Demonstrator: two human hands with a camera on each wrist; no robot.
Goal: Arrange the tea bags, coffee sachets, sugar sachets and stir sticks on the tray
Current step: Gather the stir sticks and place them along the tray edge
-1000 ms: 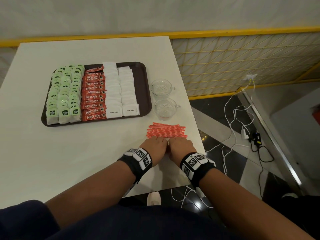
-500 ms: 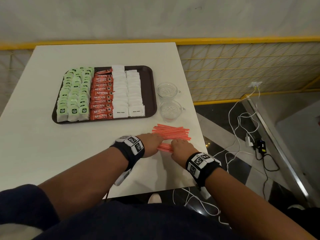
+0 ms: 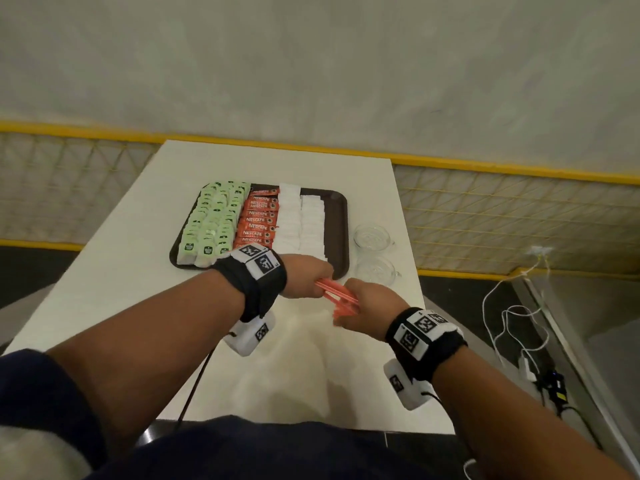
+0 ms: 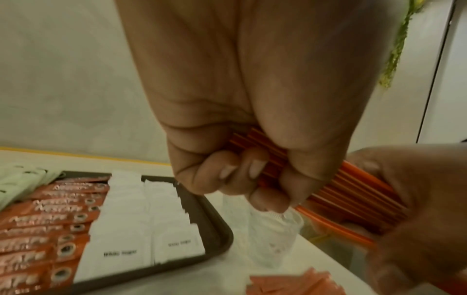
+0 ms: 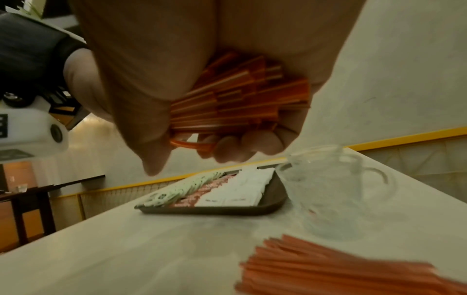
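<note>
A bundle of orange stir sticks [image 3: 337,293] is held above the table between both hands. My left hand [image 3: 311,277] grips one end [image 4: 257,147] and my right hand [image 3: 363,306] grips the other end [image 5: 235,99]. More stir sticks [image 5: 328,265] lie on the table below. The dark brown tray [image 3: 337,220] holds green tea bags [image 3: 214,220], red coffee sachets [image 3: 259,220] and white sugar sachets [image 3: 301,220] in columns.
Two clear glass cups [image 3: 372,237] [image 3: 375,270] stand right of the tray, near the table's right edge [image 3: 412,271]. White cables [image 3: 512,317] and a charger lie on the floor to the right. A yellow rail runs behind the table.
Both hands have picked a bundle of stir sticks up off the table and raised it toward the tray's near right corner. The head view has tilted upward.
</note>
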